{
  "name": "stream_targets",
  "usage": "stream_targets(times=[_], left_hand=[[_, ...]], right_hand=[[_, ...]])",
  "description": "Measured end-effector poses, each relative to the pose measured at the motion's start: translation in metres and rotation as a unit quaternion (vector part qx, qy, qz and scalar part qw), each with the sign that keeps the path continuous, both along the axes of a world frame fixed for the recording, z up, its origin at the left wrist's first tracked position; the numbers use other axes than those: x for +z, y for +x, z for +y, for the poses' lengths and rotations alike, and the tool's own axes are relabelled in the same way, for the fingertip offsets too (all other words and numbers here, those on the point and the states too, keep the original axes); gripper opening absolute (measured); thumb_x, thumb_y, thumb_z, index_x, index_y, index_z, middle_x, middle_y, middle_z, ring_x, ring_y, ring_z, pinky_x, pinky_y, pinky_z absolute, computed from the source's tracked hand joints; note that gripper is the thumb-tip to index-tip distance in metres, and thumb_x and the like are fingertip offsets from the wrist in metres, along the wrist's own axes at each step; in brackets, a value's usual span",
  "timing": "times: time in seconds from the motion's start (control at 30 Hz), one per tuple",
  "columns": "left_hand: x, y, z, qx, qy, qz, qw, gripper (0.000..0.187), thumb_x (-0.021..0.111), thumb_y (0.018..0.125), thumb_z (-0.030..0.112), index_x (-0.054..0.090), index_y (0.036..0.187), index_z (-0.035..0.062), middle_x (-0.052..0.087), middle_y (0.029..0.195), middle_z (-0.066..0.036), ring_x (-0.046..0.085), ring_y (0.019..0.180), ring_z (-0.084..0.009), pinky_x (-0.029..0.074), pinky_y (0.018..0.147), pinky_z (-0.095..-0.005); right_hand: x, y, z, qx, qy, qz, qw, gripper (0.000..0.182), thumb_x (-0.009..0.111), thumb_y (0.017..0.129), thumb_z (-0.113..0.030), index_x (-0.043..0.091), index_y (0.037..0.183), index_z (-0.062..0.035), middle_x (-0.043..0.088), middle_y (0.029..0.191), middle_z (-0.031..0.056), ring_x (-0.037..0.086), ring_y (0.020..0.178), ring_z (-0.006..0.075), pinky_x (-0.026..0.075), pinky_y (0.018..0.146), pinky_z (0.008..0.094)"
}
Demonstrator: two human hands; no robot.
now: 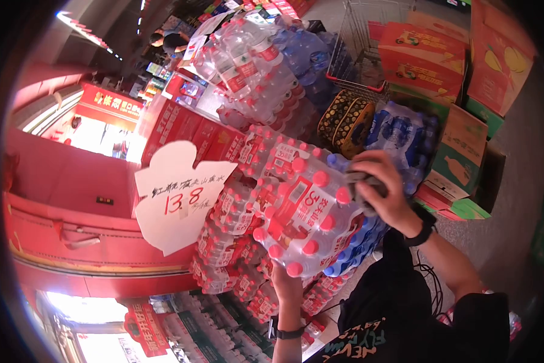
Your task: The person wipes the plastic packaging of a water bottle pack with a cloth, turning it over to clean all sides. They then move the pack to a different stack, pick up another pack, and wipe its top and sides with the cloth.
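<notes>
A shrink-wrapped pack of water bottles [305,209] with red caps and a red-and-white label sits tilted on top of stacked bottle packs. My right hand [384,187] is closed round a dark grey cloth [364,192], pressed against the pack's right end. At the pack's lower edge my left hand [286,283] grips it, with most fingers hidden behind the bottles. More red-labelled packs [223,242] lie beneath and to the left. Blue-capped bottles [359,245] show under the right side.
A white handwritten price sign [178,227] stands left of the stack. Behind are large bottle packs [247,60], a black patterned bag [344,121], a blue-labelled pack [399,130] and a wire shopping cart [359,45]. Cardboard boxes [456,151] stand at right. A person [174,42] is far back.
</notes>
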State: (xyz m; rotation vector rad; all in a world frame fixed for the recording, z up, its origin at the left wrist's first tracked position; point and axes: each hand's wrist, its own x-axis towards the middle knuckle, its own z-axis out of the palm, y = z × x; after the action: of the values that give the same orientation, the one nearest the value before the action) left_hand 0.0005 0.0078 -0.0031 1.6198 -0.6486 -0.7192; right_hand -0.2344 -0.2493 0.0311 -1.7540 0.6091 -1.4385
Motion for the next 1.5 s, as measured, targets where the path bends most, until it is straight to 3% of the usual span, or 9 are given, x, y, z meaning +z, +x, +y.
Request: stream_targets(times=[0.2, 0.3, 0.33, 0.47, 0.67, 1.0, 1.23, 1.33, 1.5], left_hand=[[0.006, -0.030, -0.011, 0.076, 0.086, -0.257, 0.960, 0.056, 0.068, 0.102, 0.020, 0.047, 0.150, -0.0003, 0.062, 0.137, -0.014, 0.064, 0.120, -0.0210, 0.054, 0.101, -0.0367], [-0.015, -0.034, -0.015, 0.193, -0.014, -0.065, 0.979, 0.049, 0.063, 0.104, 0.025, 0.049, 0.144, 0.0008, 0.062, 0.135, -0.010, 0.065, 0.120, -0.0225, 0.054, 0.103, -0.0403], [-0.020, -0.028, -0.015, 0.220, -0.111, 0.136, 0.960, 0.054, 0.053, 0.108, 0.042, 0.050, 0.143, 0.0019, 0.062, 0.134, -0.008, 0.066, 0.117, -0.0229, 0.056, 0.100, -0.0406], [-0.023, -0.034, -0.012, 0.284, -0.130, 0.199, 0.929, 0.052, 0.047, 0.111, 0.046, 0.058, 0.135, 0.0013, 0.067, 0.123, -0.007, 0.069, 0.107, -0.0196, 0.058, 0.094, -0.0382], [-0.031, -0.034, -0.025, 0.330, -0.098, 0.128, 0.930, 0.051, 0.047, 0.112, 0.046, 0.060, 0.132, 0.0012, 0.068, 0.118, -0.006, 0.069, 0.103, -0.0183, 0.058, 0.090, -0.0368], [-0.027, -0.039, -0.030, 0.347, -0.058, 0.056, 0.935, 0.049, 0.047, 0.112, 0.045, 0.063, 0.127, 0.0010, 0.069, 0.111, -0.005, 0.070, 0.097, -0.0161, 0.058, 0.085, -0.0345], [-0.018, -0.042, -0.030, 0.317, -0.005, -0.025, 0.948, 0.049, 0.047, 0.112, 0.045, 0.065, 0.123, 0.0009, 0.070, 0.106, -0.004, 0.070, 0.092, -0.0146, 0.058, 0.081, -0.0328], [-0.017, -0.042, -0.032, 0.325, -0.052, 0.022, 0.944, 0.049, 0.047, 0.112, 0.045, 0.066, 0.122, 0.0009, 0.071, 0.104, -0.003, 0.070, 0.090, -0.0140, 0.058, 0.079, -0.0321], [-0.026, -0.036, -0.025, 0.327, -0.086, 0.051, 0.940, 0.046, 0.049, 0.112, 0.044, 0.067, 0.120, 0.0020, 0.070, 0.100, -0.001, 0.068, 0.084, -0.0117, 0.056, 0.075, -0.0293]], right_hand=[[-0.064, 0.029, -0.023, 0.064, 0.288, -0.080, 0.952, 0.014, 0.069, 0.097, -0.012, 0.068, 0.106, -0.0004, 0.063, 0.100, 0.0092, 0.062, 0.099, 0.0245, 0.047, 0.089, 0.0356], [-0.103, 0.022, -0.032, 0.056, 0.303, 0.038, 0.951, 0.015, 0.070, 0.096, -0.013, 0.068, 0.104, 0.0001, 0.063, 0.100, 0.0111, 0.062, 0.097, 0.0260, 0.047, 0.088, 0.0351], [-0.110, 0.019, -0.033, 0.057, 0.330, 0.064, 0.940, 0.017, 0.071, 0.095, -0.013, 0.068, 0.105, -0.0002, 0.063, 0.101, 0.0121, 0.063, 0.098, 0.0264, 0.048, 0.088, 0.0347], [-0.092, 0.026, -0.038, 0.071, 0.355, 0.044, 0.931, 0.017, 0.073, 0.092, -0.010, 0.069, 0.107, -0.0015, 0.064, 0.104, 0.0130, 0.065, 0.101, 0.0265, 0.049, 0.090, 0.0346], [0.021, 0.067, -0.086, 0.204, 0.110, 0.024, 0.972, 0.019, 0.074, 0.090, -0.006, 0.069, 0.107, -0.0024, 0.063, 0.106, 0.0125, 0.064, 0.102, 0.0273, 0.049, 0.090, 0.0347], [-0.087, 0.045, -0.072, 0.152, 0.346, 0.103, 0.920, 0.021, 0.073, 0.089, -0.002, 0.066, 0.109, -0.0024, 0.062, 0.104, 0.0105, 0.063, 0.100, 0.0245, 0.049, 0.090, 0.0337], [0.051, 0.020, -0.062, 0.246, -0.117, 0.043, 0.961, 0.022, 0.075, 0.082, -0.005, 0.069, 0.102, -0.0137, 0.063, 0.110, 0.0068, 0.063, 0.100, 0.0243, 0.053, 0.087, 0.0412], [0.035, 0.006, -0.028, 0.189, -0.388, 0.200, 0.880, 0.017, 0.070, 0.087, -0.014, 0.068, 0.102, -0.0214, 0.060, 0.114, 0.0006, 0.059, 0.109, 0.0207, 0.053, 0.088, 0.0416], [-0.080, -0.014, -0.012, 0.128, -0.520, 0.185, 0.824, 0.011, 0.068, 0.089, -0.027, 0.066, 0.099, -0.0243, 0.053, 0.119, -0.0063, 0.051, 0.117, 0.0160, 0.053, 0.094, 0.0421]])
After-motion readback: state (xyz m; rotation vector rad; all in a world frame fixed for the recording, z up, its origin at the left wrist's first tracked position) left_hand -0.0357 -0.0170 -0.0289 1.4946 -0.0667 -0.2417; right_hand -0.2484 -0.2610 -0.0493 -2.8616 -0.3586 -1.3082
